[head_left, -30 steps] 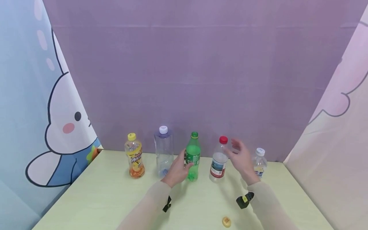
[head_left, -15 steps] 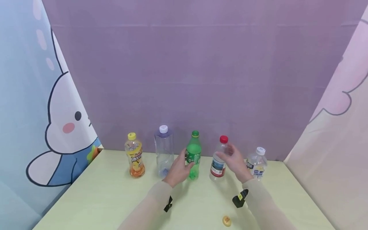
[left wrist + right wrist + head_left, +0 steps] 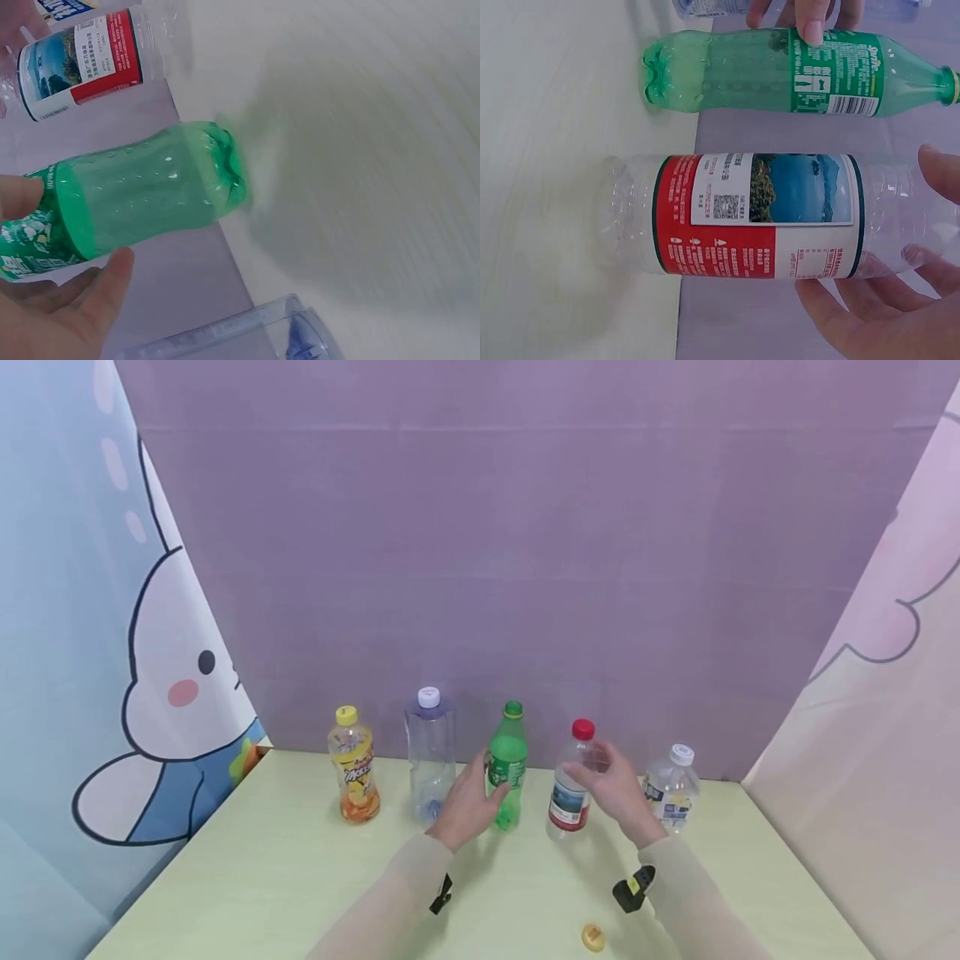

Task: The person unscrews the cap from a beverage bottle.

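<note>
My left hand [image 3: 471, 800] grips a green Sprite bottle [image 3: 507, 768] round its label, thumb on the near side. This bottle has a green cap and stands upright. To its right is a clear water bottle [image 3: 567, 807] with a red cap and a red, white and blue label. My right hand [image 3: 617, 787] holds the water bottle above its label, thumb on one side and fingers on the other. In the right wrist view the water bottle's label [image 3: 757, 214] shows fully, with the bottle base close over the table.
A yellow-capped bottle [image 3: 355, 777] and a large clear bottle [image 3: 431, 752] with a white cap stand on the left. Another clear bottle [image 3: 671, 789] is right of my right hand. A small gold disc [image 3: 593, 937] lies at the front of the pale table [image 3: 247, 877].
My right hand has moved left from beside the water bottle and now has its fingers round it. My left hand has kept the green bottle, which has shifted slightly right.
</note>
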`<action>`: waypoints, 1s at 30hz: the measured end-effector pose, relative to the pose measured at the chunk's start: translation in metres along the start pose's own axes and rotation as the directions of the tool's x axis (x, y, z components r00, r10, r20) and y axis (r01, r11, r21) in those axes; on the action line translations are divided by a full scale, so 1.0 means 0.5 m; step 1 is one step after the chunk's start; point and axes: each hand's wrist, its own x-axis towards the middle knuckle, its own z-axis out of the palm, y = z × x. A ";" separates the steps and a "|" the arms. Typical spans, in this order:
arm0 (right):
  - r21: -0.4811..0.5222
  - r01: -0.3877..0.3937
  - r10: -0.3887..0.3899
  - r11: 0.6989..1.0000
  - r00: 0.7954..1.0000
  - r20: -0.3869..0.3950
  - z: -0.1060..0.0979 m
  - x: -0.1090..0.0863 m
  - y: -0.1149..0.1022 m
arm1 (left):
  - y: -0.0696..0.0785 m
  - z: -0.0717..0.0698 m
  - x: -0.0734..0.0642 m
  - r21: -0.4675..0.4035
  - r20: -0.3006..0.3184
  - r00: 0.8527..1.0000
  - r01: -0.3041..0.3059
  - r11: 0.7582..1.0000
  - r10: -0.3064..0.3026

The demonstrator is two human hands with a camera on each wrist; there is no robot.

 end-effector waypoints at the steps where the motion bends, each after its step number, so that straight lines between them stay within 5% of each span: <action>1: -0.002 0.002 -0.002 1.000 1.000 0.001 -0.001 -0.001 -0.003 | 0.005 -0.002 -0.002 0.000 -0.002 1.000 0.006 1.000 -0.006; 11: 0.015 0.028 -0.028 0.999 1.000 -0.012 -0.010 -0.016 -0.020 | 0.061 -0.014 -0.021 0.046 -0.045 0.998 0.048 0.998 -0.046; 30: 0.079 0.098 -0.097 0.992 0.995 -0.020 -0.001 -0.057 -0.070 | 0.068 -0.054 -0.088 0.095 -0.059 0.998 0.040 0.995 -0.035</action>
